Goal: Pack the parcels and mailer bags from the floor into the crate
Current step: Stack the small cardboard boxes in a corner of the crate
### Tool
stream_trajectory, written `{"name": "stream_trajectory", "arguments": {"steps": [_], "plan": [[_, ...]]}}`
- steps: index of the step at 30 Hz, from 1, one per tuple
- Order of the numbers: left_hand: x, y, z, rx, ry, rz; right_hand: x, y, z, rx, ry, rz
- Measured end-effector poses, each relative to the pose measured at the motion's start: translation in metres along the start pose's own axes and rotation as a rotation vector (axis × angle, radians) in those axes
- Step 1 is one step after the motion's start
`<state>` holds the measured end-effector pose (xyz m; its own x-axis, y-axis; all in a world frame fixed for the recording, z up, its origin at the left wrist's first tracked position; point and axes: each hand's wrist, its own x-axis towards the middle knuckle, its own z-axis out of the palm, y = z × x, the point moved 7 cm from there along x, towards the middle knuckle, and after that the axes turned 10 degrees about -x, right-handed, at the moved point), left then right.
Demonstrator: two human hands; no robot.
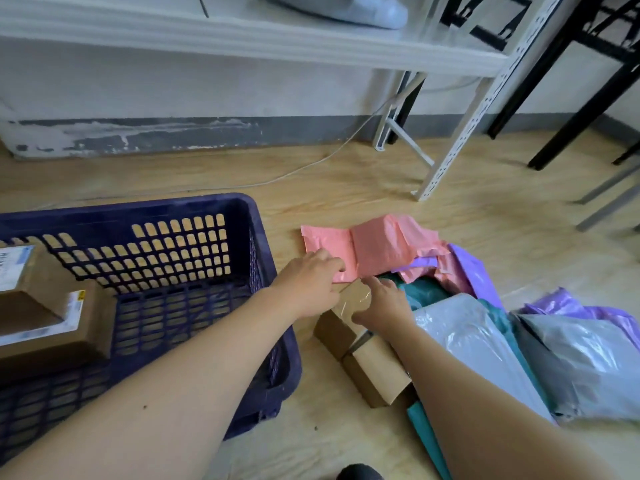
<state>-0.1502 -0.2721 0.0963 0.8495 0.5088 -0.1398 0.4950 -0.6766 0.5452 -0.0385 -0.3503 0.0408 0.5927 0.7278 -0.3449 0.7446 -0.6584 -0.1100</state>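
Note:
A dark blue slotted crate (pixel 256 258) stands on the floor at left, with two labelled cardboard parcels (pixel 52 327) inside along its left side. Right of it lies a pile: a pink mailer bag (pixel 377 244), purple bags (pixel 478 275), a teal bag (pixel 426 292), grey bags (pixel 588 358), and two small cardboard boxes (pixel 377 375). My left hand (pixel 308 285) reaches past the crate's corner, fingers bent on the pink bag's near edge; its grip is hidden. My right hand (pixel 381 303) curls over the taped box (pixel 349 306), thumb on its top.
A white metal shelf (pixel 311 39) runs overhead, its slotted leg (pixel 450 147) planted on the wooden floor behind the pile. A white cable (pixel 311 164) trails along the wall. Black furniture legs (pixel 568 133) and grey ones (pixel 609 202) stand at the right.

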Motion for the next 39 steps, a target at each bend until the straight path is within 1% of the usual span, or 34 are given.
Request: {"name": "stream_trajectory", "arguments": {"steps": [2,6,8,13,16,20,25,27,32,35,39], "plan": [[0.006,0.004,0.006,-0.027,0.010,0.002,0.005,0.006,0.013,-0.005,-0.013,0.025],[0.013,0.002,0.013,-0.042,0.015,-0.008,0.015,0.016,0.035,0.059,0.024,0.067],[0.013,-0.005,0.014,-0.043,0.011,-0.016,0.018,0.018,0.047,0.064,-0.019,0.075],[0.010,-0.018,0.014,-0.080,0.010,-0.022,0.022,0.019,0.053,-0.037,-0.061,0.082],[0.010,-0.018,0.012,-0.088,0.029,-0.013,0.023,0.023,0.051,-0.105,-0.045,0.103],[0.009,-0.018,0.014,-0.073,0.044,-0.004,0.022,0.025,0.052,-0.123,-0.042,0.112],[0.009,-0.021,0.015,-0.058,0.055,0.005,0.015,0.021,0.043,-0.020,-0.008,0.105],[0.008,-0.020,0.014,-0.061,0.060,0.007,0.013,0.019,0.031,0.009,0.017,0.110],[0.001,-0.017,0.008,-0.044,0.075,-0.005,0.009,0.020,-0.008,0.171,0.090,0.160],[-0.004,-0.015,0.002,-0.050,0.062,-0.040,-0.001,0.020,-0.034,0.251,0.125,0.183],[-0.015,-0.012,-0.008,-0.116,0.063,-0.102,-0.024,0.012,-0.070,0.405,0.168,0.218]]}}
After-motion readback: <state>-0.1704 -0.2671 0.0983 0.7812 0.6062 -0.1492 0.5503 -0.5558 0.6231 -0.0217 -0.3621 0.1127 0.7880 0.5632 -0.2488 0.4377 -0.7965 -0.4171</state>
